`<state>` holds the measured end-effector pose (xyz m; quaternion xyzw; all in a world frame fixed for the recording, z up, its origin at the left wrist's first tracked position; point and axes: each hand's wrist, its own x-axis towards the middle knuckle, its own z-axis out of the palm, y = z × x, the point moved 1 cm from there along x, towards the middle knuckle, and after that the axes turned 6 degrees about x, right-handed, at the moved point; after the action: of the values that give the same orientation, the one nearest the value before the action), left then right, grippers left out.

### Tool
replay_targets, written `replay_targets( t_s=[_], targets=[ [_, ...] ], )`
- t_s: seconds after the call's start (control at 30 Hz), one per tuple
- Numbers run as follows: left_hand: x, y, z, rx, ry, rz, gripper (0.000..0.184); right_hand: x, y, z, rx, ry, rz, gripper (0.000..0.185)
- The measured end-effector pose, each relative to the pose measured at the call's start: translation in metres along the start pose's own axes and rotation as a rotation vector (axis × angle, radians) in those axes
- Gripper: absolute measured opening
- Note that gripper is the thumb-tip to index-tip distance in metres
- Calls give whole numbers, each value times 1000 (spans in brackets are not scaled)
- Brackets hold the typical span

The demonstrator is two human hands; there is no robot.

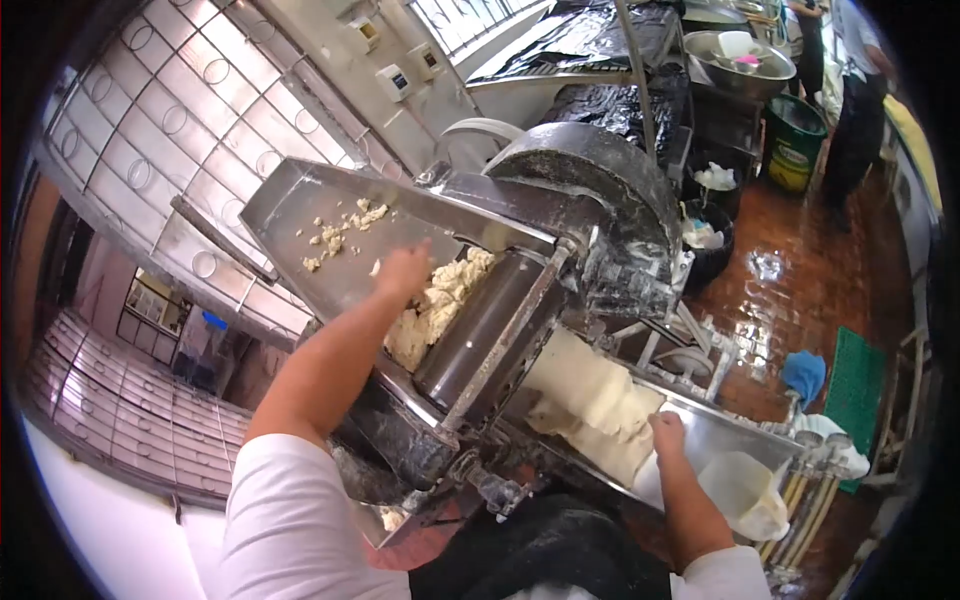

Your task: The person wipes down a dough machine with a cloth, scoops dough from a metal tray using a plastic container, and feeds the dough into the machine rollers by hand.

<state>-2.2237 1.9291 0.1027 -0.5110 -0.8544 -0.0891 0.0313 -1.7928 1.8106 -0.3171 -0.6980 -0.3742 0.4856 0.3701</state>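
My left hand (404,272) is over the metal feed tray (340,270) of a roller machine, beside a heap of crumbly dough (440,300) lying against the dark steel roller (480,325). Its fingers are blurred. Small dough crumbs (335,235) are scattered higher on the tray. Below the roller, a wide sheet of pale dough (590,400) lies in the lower metal trough. At the sheet's right edge is my right hand (667,432), fingers curled against the dough and seemingly gripping it.
A white plastic jug (745,495) stands at the trough's right end. Behind the machine's large wheel guard (590,165) are black bins, a green bin (793,145) and a metal basin (738,75). People stand at the upper right. A blue cloth (803,376) is beside a green mat (855,385).
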Motion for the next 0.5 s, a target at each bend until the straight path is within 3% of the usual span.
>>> replay_targets(
  t_s=[0.07,0.17,0.23,0.37,0.43,0.5],
  targets=[
    [-8,21,15,-70,-19,74,51,-6,-26,11,24,-29,-60,38],
    [-21,41,11,-89,-66,116,47,-15,-60,53,254,-267,-34,27],
    [-29,45,7,-31,-62,164,40,-50,-137,70,437,-471,152,30],
    [-20,32,14,-479,-349,65,35,-56,-202,153,856,-722,481,47],
    [-21,31,18,-509,-363,65,36,-64,-240,186,1174,-827,619,56],
    [-24,36,8,-412,-458,45,40,-64,-259,207,1312,-1050,595,60]
  ],
)
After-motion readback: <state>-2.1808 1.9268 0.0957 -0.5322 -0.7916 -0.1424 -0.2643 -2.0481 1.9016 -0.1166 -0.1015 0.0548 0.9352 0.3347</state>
